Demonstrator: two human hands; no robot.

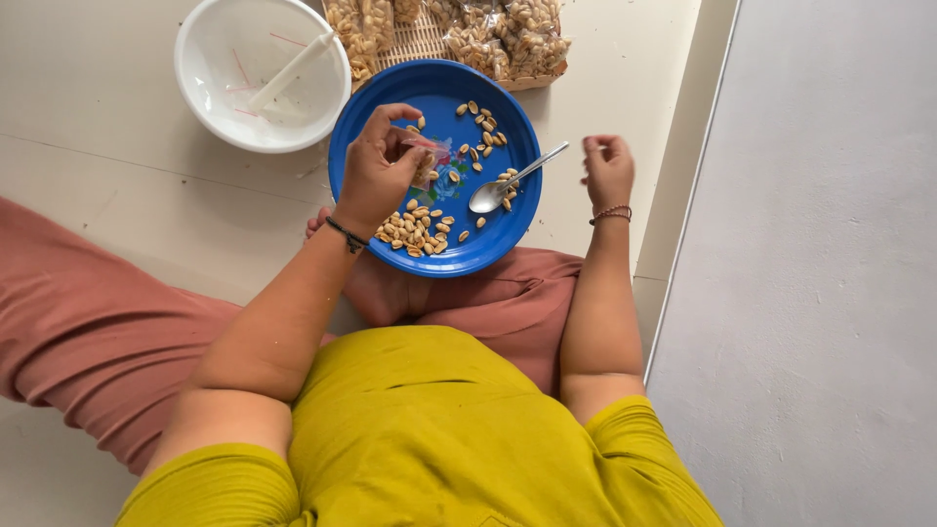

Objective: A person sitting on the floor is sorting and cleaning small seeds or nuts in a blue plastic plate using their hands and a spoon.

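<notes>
A blue plate (508,229) rests on my lap with shelled peanuts (418,232) scattered on it and a metal spoon (508,183) lying with its handle over the right rim. My left hand (376,174) hovers over the plate, fingers pinched on a small clear plastic bag (426,161) with some peanuts in it. My right hand (607,168) is raised just right of the plate, fingers loosely curled, holding nothing I can see.
A white bowl (210,98) with a candle and thin red strips stands on the floor at the upper left. A woven tray (415,44) of filled peanut bags lies beyond the plate. A grey wall or mat (810,263) runs along the right.
</notes>
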